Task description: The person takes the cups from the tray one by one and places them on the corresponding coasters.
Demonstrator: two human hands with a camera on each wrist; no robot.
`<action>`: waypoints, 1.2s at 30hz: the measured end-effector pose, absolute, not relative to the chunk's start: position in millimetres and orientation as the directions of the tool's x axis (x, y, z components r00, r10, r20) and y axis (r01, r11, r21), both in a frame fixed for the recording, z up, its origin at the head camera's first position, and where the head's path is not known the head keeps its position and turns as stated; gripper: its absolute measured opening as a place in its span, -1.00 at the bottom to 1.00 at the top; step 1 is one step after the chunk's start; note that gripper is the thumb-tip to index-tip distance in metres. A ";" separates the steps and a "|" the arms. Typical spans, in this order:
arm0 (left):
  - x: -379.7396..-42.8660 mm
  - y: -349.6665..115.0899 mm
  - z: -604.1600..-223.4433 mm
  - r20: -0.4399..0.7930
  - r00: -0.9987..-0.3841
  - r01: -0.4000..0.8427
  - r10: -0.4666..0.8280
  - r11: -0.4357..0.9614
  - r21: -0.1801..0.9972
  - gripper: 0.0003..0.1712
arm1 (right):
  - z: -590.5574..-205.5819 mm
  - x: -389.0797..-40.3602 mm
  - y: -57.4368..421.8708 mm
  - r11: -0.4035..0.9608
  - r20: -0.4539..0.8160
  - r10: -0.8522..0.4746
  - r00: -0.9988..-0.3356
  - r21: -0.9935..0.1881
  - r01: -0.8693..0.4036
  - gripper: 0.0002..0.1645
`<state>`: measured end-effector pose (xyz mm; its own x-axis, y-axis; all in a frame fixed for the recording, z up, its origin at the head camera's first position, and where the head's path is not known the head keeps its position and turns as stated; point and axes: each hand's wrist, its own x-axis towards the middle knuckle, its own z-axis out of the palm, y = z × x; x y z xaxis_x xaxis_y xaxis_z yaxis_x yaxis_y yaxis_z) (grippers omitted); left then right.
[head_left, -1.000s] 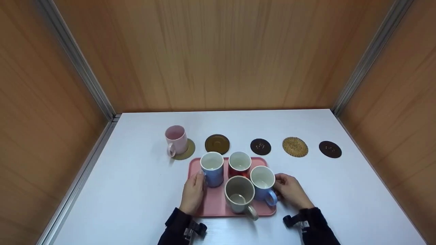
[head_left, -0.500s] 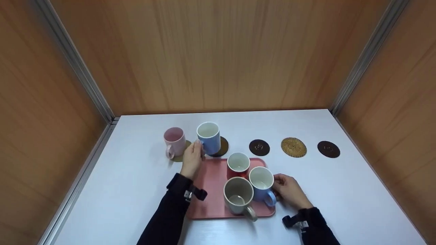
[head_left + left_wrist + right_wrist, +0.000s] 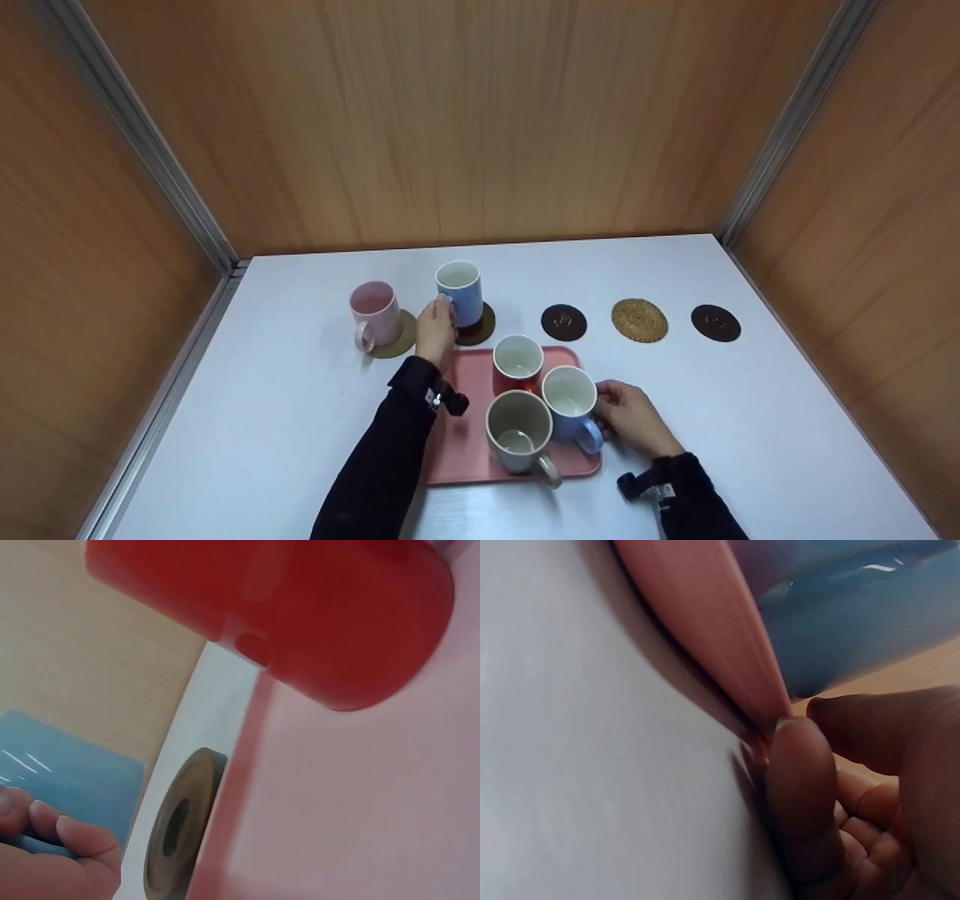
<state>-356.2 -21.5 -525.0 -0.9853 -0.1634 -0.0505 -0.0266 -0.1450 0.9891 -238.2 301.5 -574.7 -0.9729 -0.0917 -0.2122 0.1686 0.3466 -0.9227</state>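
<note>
My left hand (image 3: 437,326) holds a light blue mug (image 3: 463,300) by its handle. The mug is upright over a brown round coaster (image 3: 484,330), and a strip of white table shows between the two in the left wrist view. On the right, my right hand (image 3: 632,416) pinches the side rim of the pink tray (image 3: 461,465), its fingertips (image 3: 802,757) at the edge. Three mugs stand close together on that tray: a red mug (image 3: 300,607) with a white inside, a second blue mug (image 3: 568,412), and a larger grey mug (image 3: 517,431) in front.
A pink mug (image 3: 375,315) stands partly on an olive coaster (image 3: 401,337) at the left. Along the back right lie a dark coaster (image 3: 564,322), a woven straw coaster (image 3: 640,320) and another dark coaster (image 3: 715,323). Wooden panels (image 3: 480,135) enclose the white table.
My left hand has lifted the light blue mug off the tray's left side and carried it back over the brown coaster. The right hand has stayed at the tray's rim.
</note>
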 end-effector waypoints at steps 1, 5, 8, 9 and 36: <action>-356.6 -21.5 -526.1 -0.051 -0.985 -0.031 -0.167 -0.121 0.992 -0.50 | -574.2 -238.4 301.2 0.347 -0.213 -0.093 -0.973 -0.923 0.169 -0.64; -357.6 -21.3 -530.7 -0.059 -0.983 -0.051 -0.176 -0.053 0.997 -0.49 | -573.3 -238.8 300.4 0.347 -0.217 -0.093 -0.972 -0.922 0.172 -0.63; -356.8 -20.5 -532.8 -0.053 -0.982 -0.055 -0.181 0.005 0.998 -0.50 | -572.6 -238.2 300.0 0.338 -0.222 -0.096 -0.970 -0.924 0.178 -0.63; -356.4 -20.4 -533.4 -0.048 -0.982 -0.053 -0.182 0.024 0.998 -0.50 | -572.3 -237.9 299.9 0.334 -0.222 -0.100 -0.970 -0.926 0.178 -0.63; -344.7 -21.1 -541.0 -0.075 -0.986 -0.086 -0.151 0.069 0.994 -0.57 | -573.6 -238.2 302.1 0.356 -0.209 -0.097 -0.973 -0.920 0.163 -0.62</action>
<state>-344.7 -21.1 -541.0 -0.9857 -0.1508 -0.0751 -0.0864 0.0693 0.9939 -238.2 302.1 -573.6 -0.9730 -0.0968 -0.2095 0.1627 0.3560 -0.9202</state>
